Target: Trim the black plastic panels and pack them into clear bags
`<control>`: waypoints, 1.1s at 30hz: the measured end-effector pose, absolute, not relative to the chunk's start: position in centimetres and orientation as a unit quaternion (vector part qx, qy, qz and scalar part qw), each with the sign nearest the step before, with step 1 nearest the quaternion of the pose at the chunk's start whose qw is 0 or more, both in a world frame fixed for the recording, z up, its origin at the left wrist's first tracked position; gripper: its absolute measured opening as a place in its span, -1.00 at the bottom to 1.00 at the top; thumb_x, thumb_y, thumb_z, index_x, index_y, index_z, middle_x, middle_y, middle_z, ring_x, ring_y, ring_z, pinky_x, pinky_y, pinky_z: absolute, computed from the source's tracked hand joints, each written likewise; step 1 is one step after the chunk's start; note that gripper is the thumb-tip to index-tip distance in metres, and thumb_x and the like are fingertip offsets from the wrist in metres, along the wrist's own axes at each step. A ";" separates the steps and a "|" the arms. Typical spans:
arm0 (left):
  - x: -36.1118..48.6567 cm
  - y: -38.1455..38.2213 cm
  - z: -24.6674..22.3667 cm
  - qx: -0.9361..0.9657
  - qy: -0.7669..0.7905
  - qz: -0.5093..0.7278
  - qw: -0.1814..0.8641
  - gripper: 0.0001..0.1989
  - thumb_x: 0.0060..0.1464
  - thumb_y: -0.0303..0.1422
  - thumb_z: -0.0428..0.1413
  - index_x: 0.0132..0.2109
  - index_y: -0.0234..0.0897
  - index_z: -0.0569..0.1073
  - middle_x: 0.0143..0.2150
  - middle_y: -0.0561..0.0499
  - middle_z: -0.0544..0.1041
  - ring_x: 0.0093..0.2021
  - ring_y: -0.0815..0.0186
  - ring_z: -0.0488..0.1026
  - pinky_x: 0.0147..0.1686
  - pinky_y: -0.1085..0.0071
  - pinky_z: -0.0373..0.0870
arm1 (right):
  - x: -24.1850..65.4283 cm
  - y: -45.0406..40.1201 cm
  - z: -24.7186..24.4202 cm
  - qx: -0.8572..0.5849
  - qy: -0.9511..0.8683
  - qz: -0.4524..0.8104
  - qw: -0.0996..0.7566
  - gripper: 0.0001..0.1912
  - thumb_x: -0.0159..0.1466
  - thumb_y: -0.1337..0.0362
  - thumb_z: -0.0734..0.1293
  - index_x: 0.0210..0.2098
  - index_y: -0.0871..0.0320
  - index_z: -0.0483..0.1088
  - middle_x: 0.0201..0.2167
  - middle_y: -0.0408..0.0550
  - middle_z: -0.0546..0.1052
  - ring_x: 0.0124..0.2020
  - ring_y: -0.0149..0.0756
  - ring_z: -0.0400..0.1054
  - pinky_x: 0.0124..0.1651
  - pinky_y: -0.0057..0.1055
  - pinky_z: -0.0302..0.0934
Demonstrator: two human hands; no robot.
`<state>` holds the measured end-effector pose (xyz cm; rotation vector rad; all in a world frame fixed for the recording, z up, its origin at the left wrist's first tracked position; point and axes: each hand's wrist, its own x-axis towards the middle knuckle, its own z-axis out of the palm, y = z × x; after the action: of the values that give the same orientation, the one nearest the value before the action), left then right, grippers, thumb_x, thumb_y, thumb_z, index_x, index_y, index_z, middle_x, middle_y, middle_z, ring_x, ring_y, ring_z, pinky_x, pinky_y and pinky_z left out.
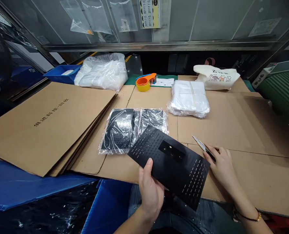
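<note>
Left hand (150,191) closed on a black perforated foam sheet (159,162), right hand (219,169) curled around black-handled steel scissors (203,144), clear plastic bag (117,130) of black sheets on brown cardboard (154,100)

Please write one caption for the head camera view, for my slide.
Left hand holds perforated black panel; right hand grips slim metal tool.

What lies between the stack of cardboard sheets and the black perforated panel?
In the head view, a clear plastic bag of black panels lies on flat cardboard, by the perforated panel.
</note>
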<state>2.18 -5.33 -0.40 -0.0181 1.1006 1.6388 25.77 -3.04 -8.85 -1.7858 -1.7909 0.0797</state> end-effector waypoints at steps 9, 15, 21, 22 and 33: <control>3.5 -5.5 0.2 0.010 0.442 0.723 0.531 -0.58 -0.03 -0.24 0.26 0.02 -0.18 0.50 -0.06 -0.03 0.57 -0.01 0.20 0.49 -0.03 0.38 0.46 | 19.6 -7.3 -5.0 -0.423 -0.382 0.649 0.504 -0.55 0.19 -0.13 0.33 -0.12 0.04 0.54 -0.22 0.04 0.61 -0.22 -0.11 0.52 -0.13 -0.23 0.42; 1.8 -5.7 -0.2 0.106 0.350 0.730 0.578 -0.68 -0.07 -0.05 0.24 -0.34 -0.22 0.56 -0.36 0.03 0.54 -0.30 0.28 0.51 -0.25 0.42 0.51 | 19.4 -6.2 -2.7 -0.462 -0.186 0.594 0.632 -0.75 -0.04 0.07 0.56 -0.42 0.05 0.60 -0.47 -0.09 0.62 -0.56 -0.28 0.50 -0.36 -0.43 0.46; -1.1 -5.0 0.0 0.215 0.356 0.669 0.616 -0.74 0.03 -0.13 0.21 -0.23 -0.22 0.60 -0.27 0.04 0.59 -0.18 0.31 0.53 -0.12 0.50 0.48 | 21.0 -6.0 -3.3 -0.491 -0.147 0.577 0.636 -0.69 -0.15 0.08 0.60 -0.46 0.09 0.60 -0.50 -0.06 0.61 -0.53 -0.20 0.52 -0.21 -0.30 0.48; -1.3 -5.0 0.0 0.207 0.366 0.664 0.618 -0.71 0.02 -0.13 0.22 -0.17 -0.20 0.60 -0.22 0.03 0.60 -0.11 0.28 0.53 -0.07 0.49 0.47 | 20.9 -6.1 -3.4 -0.488 -0.144 0.581 0.635 -0.69 -0.14 0.07 0.59 -0.44 0.09 0.60 -0.48 -0.05 0.62 -0.51 -0.19 0.53 -0.20 -0.30 0.48; -1.1 -4.4 -0.2 0.187 0.369 0.628 0.659 -0.71 0.07 -0.14 0.20 -0.12 -0.20 0.58 -0.19 0.04 0.59 -0.13 0.30 0.51 -0.07 0.45 0.44 | 20.7 -5.9 -3.5 -0.459 -0.122 0.618 0.626 -0.65 -0.01 -0.06 0.50 -0.32 0.00 0.61 -0.21 -0.08 0.61 -0.16 -0.05 0.53 0.09 -0.11 0.34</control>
<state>-1.05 -4.44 -0.22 0.4227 0.8358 1.4219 20.70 -5.86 -3.53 -1.0541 -0.2804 1.4186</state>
